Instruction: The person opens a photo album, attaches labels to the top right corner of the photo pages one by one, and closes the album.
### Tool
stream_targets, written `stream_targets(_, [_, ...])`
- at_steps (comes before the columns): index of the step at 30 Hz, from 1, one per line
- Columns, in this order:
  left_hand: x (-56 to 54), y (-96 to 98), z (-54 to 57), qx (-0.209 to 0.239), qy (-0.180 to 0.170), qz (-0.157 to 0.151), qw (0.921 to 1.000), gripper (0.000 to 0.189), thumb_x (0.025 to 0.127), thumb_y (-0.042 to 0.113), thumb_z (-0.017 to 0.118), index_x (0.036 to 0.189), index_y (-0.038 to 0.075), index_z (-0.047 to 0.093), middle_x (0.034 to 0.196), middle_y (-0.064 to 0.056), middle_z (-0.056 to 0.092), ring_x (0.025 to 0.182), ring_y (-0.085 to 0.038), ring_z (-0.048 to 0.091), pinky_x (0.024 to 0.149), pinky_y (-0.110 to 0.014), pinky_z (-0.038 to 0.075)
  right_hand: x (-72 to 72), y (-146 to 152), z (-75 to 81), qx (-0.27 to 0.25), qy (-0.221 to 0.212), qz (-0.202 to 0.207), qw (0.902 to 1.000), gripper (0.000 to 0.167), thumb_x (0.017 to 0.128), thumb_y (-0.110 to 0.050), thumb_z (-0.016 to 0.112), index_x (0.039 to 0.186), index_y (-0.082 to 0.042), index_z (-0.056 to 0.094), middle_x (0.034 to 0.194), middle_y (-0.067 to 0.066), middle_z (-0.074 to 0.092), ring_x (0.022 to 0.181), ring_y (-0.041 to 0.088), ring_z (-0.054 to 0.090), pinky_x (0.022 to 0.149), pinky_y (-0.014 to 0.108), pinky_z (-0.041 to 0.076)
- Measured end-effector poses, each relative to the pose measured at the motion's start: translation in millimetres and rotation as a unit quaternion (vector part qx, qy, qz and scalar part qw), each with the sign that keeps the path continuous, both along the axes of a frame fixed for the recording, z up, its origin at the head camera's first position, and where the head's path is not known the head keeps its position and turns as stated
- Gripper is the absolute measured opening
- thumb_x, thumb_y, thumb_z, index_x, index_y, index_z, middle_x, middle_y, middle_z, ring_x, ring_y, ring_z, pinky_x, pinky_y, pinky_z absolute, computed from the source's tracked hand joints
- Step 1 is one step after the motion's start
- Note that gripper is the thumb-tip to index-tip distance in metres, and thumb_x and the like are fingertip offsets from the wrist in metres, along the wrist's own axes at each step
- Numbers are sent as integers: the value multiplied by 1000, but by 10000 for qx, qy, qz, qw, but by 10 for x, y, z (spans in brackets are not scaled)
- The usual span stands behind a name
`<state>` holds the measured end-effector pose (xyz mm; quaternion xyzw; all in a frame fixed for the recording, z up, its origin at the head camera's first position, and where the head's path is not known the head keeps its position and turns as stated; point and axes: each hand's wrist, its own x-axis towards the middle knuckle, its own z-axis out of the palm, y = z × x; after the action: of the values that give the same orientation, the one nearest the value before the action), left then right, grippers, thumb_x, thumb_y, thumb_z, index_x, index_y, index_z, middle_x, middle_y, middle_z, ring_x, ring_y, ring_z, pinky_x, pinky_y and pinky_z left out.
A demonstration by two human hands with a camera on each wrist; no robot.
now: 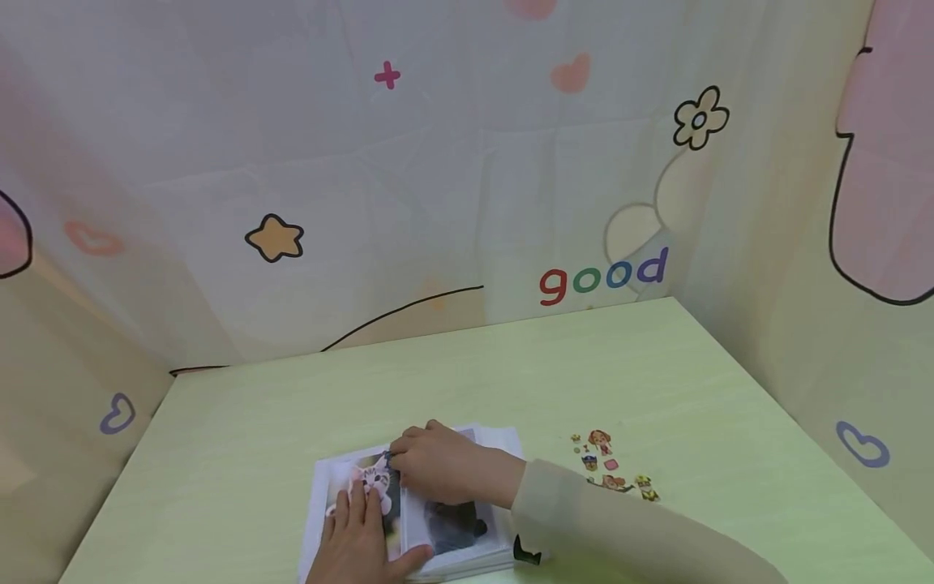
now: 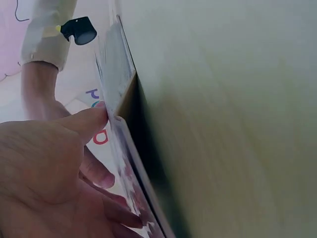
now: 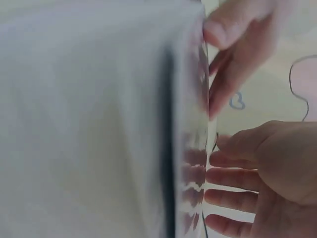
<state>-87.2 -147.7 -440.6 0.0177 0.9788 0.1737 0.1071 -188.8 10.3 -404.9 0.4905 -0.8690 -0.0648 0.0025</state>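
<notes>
Left grip [image 1: 361, 531]: laid flat, nothing grasped | right grip [image 1: 441, 466]: fingers curled, any pinch cannot be told | photo album [image 1: 456, 527]: spread sideways beneath both, its fold nearest the right grip | stickers [image 1: 600, 441]: scattered rightward of right grip

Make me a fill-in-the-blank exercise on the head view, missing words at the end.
1. The person's left hand rests on a picture of a ____.
2. The cartoon stickers lie to the ____ of the open book.
3. The colorful word on the wall behind the table reads "____".
4. The black-outlined orange shape to the left of that word is a ____.

Missing words: cat; right; good; star.
</notes>
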Motion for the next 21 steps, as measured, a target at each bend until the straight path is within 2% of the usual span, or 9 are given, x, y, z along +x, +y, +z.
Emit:
stream_targets(3, [2, 26, 3, -141, -65, 31, 9999, 124, 79, 79, 67, 148, -19, 37, 159, -42, 20, 146, -62, 19, 112, -73, 24, 52, 14, -28, 295, 422, 176, 9985, 28, 106, -27, 60, 132, -25, 71, 137, -10, 62, 123, 10, 57, 93, 32, 49])
stream_targets(7, [6, 44, -20, -316, -30, -6, 9995, 118, 80, 74, 71, 146, -19, 40, 158, -42, 25, 145, -61, 23, 109, -75, 25, 38, 18, -83, 497, 618, 195, 9967, 30, 105, -26, 62, 134, -26, 70, 136, -11, 62, 121, 9, 56, 91, 30, 47])
stream_targets(14, [-8, 63, -25, -321, -64, -42, 9995, 114, 81, 75, 70, 146, -15, 43, 158, -38, 29, 146, -59, 24, 108, -78, 24, 1, 14, -60, 401, 369, 119, 9984, 30, 104, -23, 60, 132, -27, 71, 137, -12, 63, 120, 10, 56, 89, 30, 46])
stream_targets(17, [-16, 112, -10, -242, -71, -108, 9996, 119, 78, 79, 69, 147, -15, 43, 157, -39, 32, 146, -59, 24, 107, -80, 23, -5, 14, -28, 386, 217, 114, 9990, 32, 106, -23, 58, 135, -28, 69, 140, -13, 61, 122, 10, 56, 91, 31, 46])
stream_targets(21, [-17, 197, 9, -266, -142, -95, 9995, 126, 74, 82, 70, 147, -16, 42, 156, -40, 32, 145, -61, 22, 103, -83, 23, 6, 11, -16, 466, 173, 153, 9986, 31, 107, -25, 57, 135, -30, 69, 136, -15, 61, 118, 8, 55, 90, 31, 45])
